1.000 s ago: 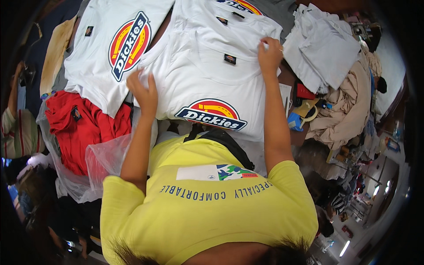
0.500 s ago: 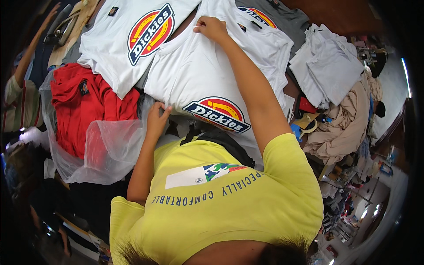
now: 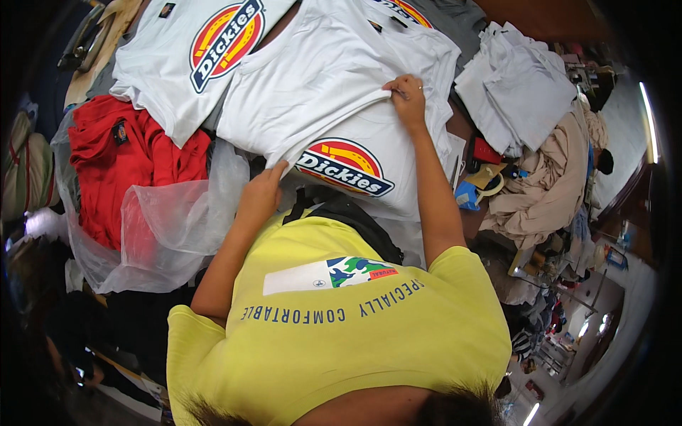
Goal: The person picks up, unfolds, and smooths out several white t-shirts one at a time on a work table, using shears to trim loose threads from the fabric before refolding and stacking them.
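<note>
A white T-shirt (image 3: 305,92) with a red, yellow and navy printed emblem lies spread in front of me. My left hand (image 3: 261,192) pinches its near-left edge, close to my waist. Farther up and to the right, my right hand (image 3: 408,103) is closed on the fabric, with a ring on one finger. Between the hands the cloth is drawn into a taut slanting fold above the emblem. Another white T-shirt (image 3: 163,64) with the same kind of emblem lies beyond it to the left. The fingertips are partly hidden by cloth.
Red garments (image 3: 138,163) sit in a clear plastic bag (image 3: 170,227) at left. Folded white garments (image 3: 518,89) are piled at right, above beige cloth (image 3: 543,188) and a tape roll (image 3: 491,186). A grey garment (image 3: 462,25) lies at the back. A black pouch (image 3: 362,224) is at my waist.
My right hand has come from the shirt's far edge nearer and to the right, drawing cloth into a fold. My left hand has closed on the near edge. Another person's raised arm has left view.
</note>
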The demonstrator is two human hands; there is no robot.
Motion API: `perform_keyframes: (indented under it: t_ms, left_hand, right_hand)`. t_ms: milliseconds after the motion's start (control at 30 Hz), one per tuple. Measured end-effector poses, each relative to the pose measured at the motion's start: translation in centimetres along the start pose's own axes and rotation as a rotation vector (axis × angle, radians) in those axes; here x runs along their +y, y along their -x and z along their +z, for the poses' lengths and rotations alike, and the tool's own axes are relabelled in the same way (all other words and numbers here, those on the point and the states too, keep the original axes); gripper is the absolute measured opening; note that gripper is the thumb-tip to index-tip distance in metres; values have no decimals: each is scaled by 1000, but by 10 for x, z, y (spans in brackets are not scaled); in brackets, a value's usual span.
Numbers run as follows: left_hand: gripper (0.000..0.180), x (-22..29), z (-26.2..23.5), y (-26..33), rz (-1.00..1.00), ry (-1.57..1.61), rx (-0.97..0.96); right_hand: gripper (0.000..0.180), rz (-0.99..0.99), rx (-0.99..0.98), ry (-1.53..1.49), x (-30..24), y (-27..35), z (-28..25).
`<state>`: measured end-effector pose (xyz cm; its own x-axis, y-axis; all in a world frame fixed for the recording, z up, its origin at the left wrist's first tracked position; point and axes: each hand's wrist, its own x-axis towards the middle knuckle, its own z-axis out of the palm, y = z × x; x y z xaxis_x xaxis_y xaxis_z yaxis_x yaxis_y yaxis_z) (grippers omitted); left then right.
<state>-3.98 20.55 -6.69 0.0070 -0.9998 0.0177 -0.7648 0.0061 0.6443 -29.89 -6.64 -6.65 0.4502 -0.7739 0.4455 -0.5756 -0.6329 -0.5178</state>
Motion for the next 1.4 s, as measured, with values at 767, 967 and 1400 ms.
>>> perform_keyframes:
  t_ms: [767,967,1400]
  left_hand:
    - [9,4,-4,14,87,-423,153]
    - [13,15,6,32,269,-344,223]
    - [43,-34,-33,-8,-462,1259,519]
  right_hand:
    - [20,144,168,-117,4,18,17]
    - [19,173,182,-135,5,19,20]
    - [13,321,10,-789,-47,-67,29]
